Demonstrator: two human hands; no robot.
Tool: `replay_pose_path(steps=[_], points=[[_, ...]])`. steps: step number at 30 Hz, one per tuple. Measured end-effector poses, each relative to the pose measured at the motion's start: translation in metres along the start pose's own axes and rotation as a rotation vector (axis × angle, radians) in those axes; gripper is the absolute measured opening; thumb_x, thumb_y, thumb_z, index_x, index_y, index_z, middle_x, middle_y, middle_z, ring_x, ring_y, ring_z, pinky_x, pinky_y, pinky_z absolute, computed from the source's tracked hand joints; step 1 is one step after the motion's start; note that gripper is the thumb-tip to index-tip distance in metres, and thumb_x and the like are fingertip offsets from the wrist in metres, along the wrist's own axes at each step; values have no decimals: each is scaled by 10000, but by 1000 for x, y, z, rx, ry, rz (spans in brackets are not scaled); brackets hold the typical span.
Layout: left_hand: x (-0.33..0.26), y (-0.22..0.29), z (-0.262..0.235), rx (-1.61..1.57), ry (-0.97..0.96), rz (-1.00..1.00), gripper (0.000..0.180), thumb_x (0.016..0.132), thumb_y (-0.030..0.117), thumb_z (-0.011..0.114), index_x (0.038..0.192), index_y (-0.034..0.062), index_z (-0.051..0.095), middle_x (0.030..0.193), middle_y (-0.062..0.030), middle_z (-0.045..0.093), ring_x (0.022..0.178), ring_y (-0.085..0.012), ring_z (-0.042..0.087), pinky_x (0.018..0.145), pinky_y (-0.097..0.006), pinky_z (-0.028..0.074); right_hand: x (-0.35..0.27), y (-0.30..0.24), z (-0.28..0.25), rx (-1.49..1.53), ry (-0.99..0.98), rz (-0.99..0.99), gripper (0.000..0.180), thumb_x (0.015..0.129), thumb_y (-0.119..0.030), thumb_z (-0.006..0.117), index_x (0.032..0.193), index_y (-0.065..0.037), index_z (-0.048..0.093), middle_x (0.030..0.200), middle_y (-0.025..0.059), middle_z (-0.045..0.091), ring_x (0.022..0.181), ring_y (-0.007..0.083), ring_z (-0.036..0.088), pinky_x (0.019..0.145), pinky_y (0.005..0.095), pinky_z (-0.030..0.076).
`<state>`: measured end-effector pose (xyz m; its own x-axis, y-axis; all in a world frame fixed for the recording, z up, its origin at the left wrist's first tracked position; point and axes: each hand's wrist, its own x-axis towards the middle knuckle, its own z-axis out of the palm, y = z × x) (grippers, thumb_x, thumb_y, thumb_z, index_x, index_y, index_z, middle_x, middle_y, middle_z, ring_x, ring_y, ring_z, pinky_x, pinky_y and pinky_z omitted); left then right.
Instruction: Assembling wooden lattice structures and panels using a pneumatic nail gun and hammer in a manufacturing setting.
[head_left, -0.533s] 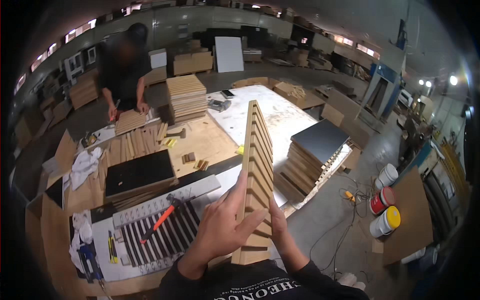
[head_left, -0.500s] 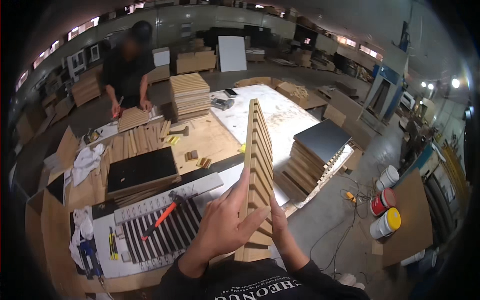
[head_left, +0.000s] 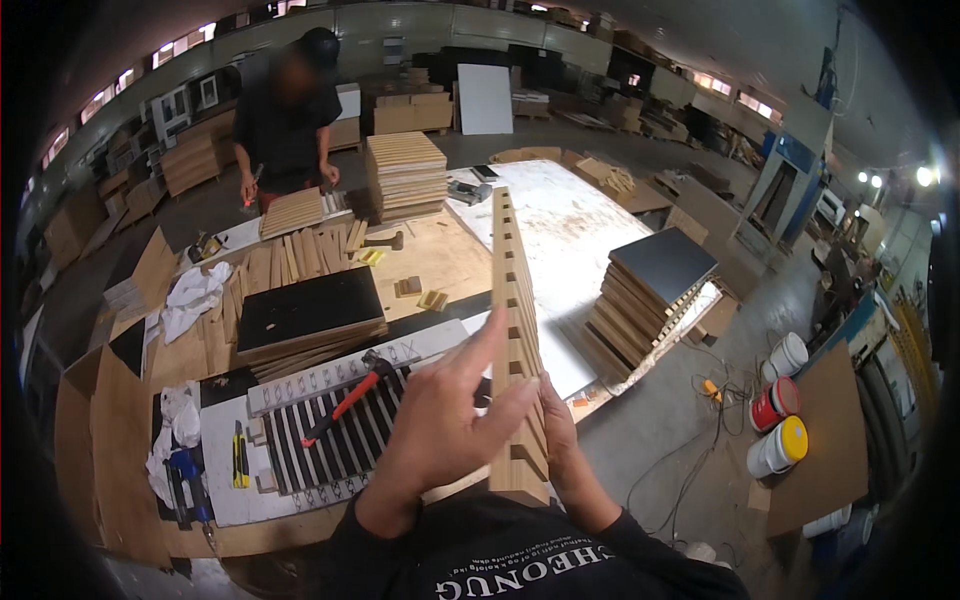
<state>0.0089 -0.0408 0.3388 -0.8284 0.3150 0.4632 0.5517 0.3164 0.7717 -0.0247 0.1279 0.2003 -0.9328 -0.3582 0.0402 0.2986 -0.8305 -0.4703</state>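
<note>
The long pale slatted wooden panel (head_left: 515,330) stands on edge above the workbench's near edge (head_left: 300,530), pinched between the flat left hand (head_left: 440,425) and wrapped right hand (head_left: 560,440); sighting along it probably calls for even pressure.

Dim workshop, patchy daylight, heavy fisheye.
Light enters from high windows (head_left: 180,52) along the far wall and from bright lamps (head_left: 922,176) at right, which flare slightly. White tabletop (head_left: 575,225) catches the most light, near washout. Soft shadows under the stacks. Black vignette rings the frame; straight edges bow near the rim. Centre sharp, the near left hand (head_left: 440,420) slightly soft.
</note>
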Motion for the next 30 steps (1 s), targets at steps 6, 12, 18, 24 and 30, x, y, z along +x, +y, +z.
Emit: replay_pose_path(steps=[6, 12, 18, 24, 30], points=[[4, -100, -1, -735, 55, -133, 634, 879, 142, 485, 1409, -15, 175, 1343, -114, 413, 1185, -170, 429, 970, -261, 340, -8, -40, 22, -984, 197, -299, 779, 860, -99, 545, 1437, -60, 22, 1343, 157, 372, 1199, 223, 404, 985, 320, 346], [-16, -170, 45, -788, 169, -248, 604, 923, 220, 476, 1411, 10, 189, 1373, -87, 377, 1237, -184, 382, 1003, -276, 310, -24, -60, 76, -1657, -24, -382, 857, 847, -370, 533, 1417, -20, -4, 817, 256, 600, 719, 389, 608, 687, 399, 479], [-15, -195, 60, -825, 86, -302, 528, 951, 266, 414, 1390, 16, 263, 1380, -100, 365, 1244, -196, 376, 1021, -299, 305, -34, -61, 105, -1876, -37, -339, 877, 821, -508, 552, 1410, -16, 125, 868, 199, 612, 671, 362, 604, 643, 397, 475], [-26, -221, 60, -999, 62, -399, 524, 953, 274, 402, 1389, 16, 266, 1380, -100, 365, 1247, -197, 371, 1024, -300, 301, -24, -52, 97, -1815, -37, -319, 847, 805, -517, 574, 1412, -74, 183, 939, 195, 627, 659, 334, 608, 643, 376, 487], [-17, -201, 57, -1069, 50, -262, 587, 935, 242, 458, 1409, 16, 195, 1406, -106, 327, 1270, -202, 344, 1055, -314, 255, 10, -51, 46, -1025, 136, -276, 466, 891, -212, 575, 1302, -41, 437, 913, 44, 632, 736, 67, 525, 671, 224, 458]])
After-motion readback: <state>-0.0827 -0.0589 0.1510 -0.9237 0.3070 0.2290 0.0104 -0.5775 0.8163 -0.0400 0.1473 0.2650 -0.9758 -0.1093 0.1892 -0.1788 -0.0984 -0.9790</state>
